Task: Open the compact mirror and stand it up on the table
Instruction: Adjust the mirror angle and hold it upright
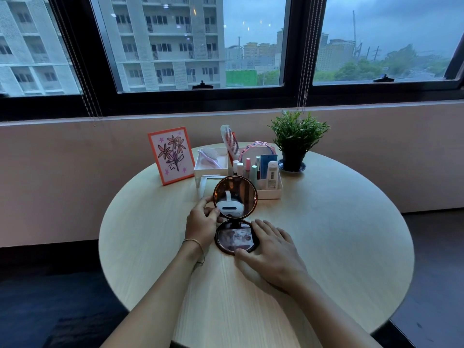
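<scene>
In front of the white cosmetics organiser [270,192] on the round pale wooden table [339,234], the round copper compact mirror [236,214] stands open. The left hand [202,226] pinches its upright lid; the right hand [270,249] lies flat, fingers spread, steadying the base.

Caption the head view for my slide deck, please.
Both hands steady an opened compact mirror, lid upright, on a round table.

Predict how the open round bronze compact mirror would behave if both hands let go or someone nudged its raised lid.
The round bronze compact mirror probably stays put: its base lies flat on the round wooden table. A nudge would likely swing the hinged lid, which the left hand steadies. Its glass looks fragile.
</scene>
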